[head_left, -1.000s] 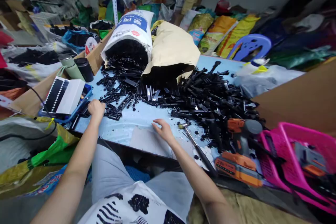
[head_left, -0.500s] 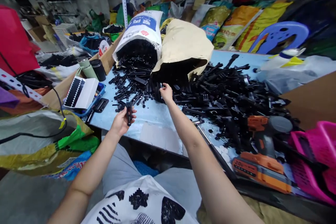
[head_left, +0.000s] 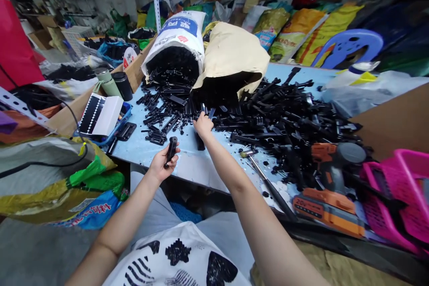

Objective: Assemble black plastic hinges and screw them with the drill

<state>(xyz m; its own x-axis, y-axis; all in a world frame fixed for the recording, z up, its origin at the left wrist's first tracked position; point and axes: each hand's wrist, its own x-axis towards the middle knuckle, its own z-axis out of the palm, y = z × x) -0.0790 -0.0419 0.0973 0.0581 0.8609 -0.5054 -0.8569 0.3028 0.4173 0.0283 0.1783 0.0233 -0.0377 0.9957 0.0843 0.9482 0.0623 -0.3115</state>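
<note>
The black part [head_left: 171, 151] is in your left hand [head_left: 165, 161], left of the middle of the frame, tilted with its upper end leaning right; your fingers are wrapped around it, above the near edge of the desk [head_left: 134, 154]. Your right hand [head_left: 203, 126], at the centre, is closed on a dark strip [head_left: 200, 141], whose lower end shows just under your fingers. Behind that hand, a cream sack [head_left: 234, 51] lies with its dark mouth toward you, touching a white sack [head_left: 179, 31] on its left, which spills small black pieces [head_left: 169, 98]. A big heap of black parts [head_left: 284, 118] spreads right of centre. Below your right hand, you have a pale sheet [head_left: 197, 169] flat at the desk's edge. A hammer [head_left: 268, 183] lies lower right, head toward the heap, with an orange and grey drill [head_left: 328, 201] just beside it and a pink basket [head_left: 398, 156] at the right edge. On the left, a white box [head_left: 110, 114] sits in a blue tray [head_left: 115, 132], near a green bottle [head_left: 109, 84] and a black cup [head_left: 123, 86].
</note>
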